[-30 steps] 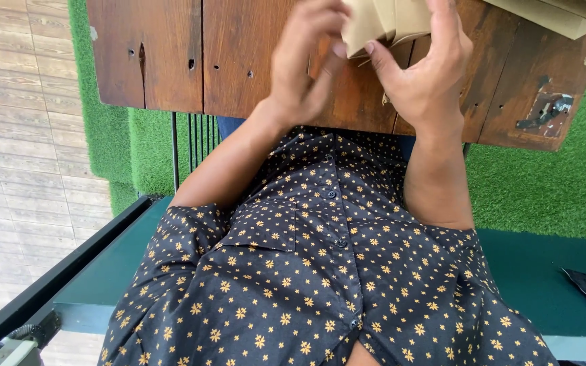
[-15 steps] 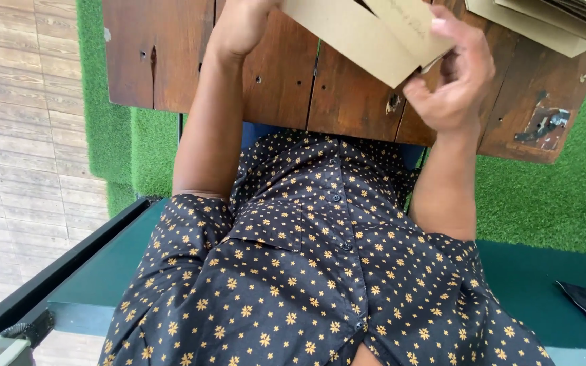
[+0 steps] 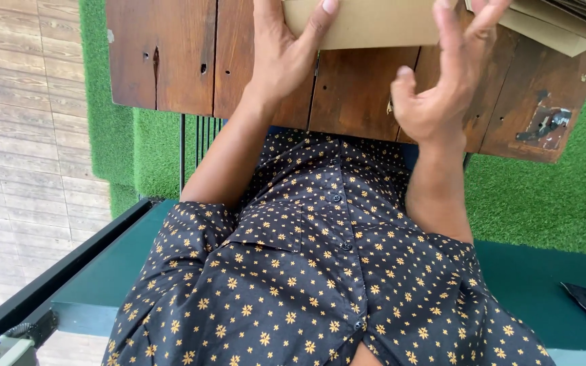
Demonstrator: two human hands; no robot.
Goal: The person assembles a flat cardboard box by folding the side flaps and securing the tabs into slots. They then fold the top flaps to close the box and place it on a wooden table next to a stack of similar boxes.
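A: Cardboard, a flat tan sheet [image 3: 367, 24], lies on the dark brown plank table [image 3: 171, 61] at the top edge of view. The left hand [image 3: 283, 57] presses on its near edge, fingers spread, thumb on top.

B: And the right hand [image 3: 435, 95]?

A: Fingers apart, just touching the sheet, gripping nothing. I'd judge it's squaring the sheet; next needs a firm two-handed hold.

B: Changed since half a second ago?

A: The sheet was tilted then; now it lies level.
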